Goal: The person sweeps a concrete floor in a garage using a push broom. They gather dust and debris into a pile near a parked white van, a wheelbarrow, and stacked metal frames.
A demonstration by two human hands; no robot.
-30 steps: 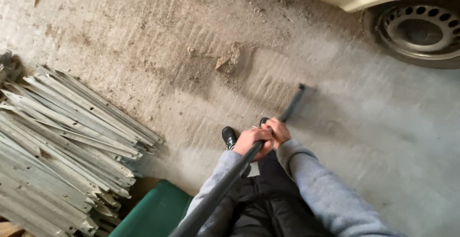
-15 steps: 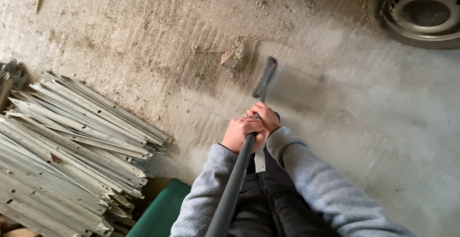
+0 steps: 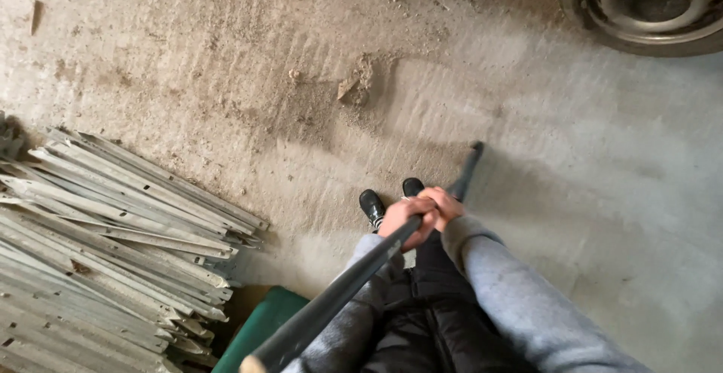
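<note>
A long dark broom handle point(image 3: 331, 305) runs from the lower left up past both hands to its far end point(image 3: 468, 168) near the concrete floor. My left hand point(image 3: 403, 218) and my right hand point(image 3: 444, 206) are clasped together around the handle, just above my black shoes point(image 3: 373, 207). Grey sleeves cover both arms. A patch of dirt and debris point(image 3: 352, 87) lies on the floor ahead of the broom end. The broom head itself is hard to make out.
A stack of grey metal angle bars point(image 3: 105, 230) lies at the left. A green box point(image 3: 267, 320) sits beside my legs. A car wheel point(image 3: 648, 4) is at the top right. The dusty concrete floor point(image 3: 587, 177) shows sweep marks.
The broom end has swung back from the dirt patch to the right and closer to my feet. My hands moved down with it; my shoes are back in view.
</note>
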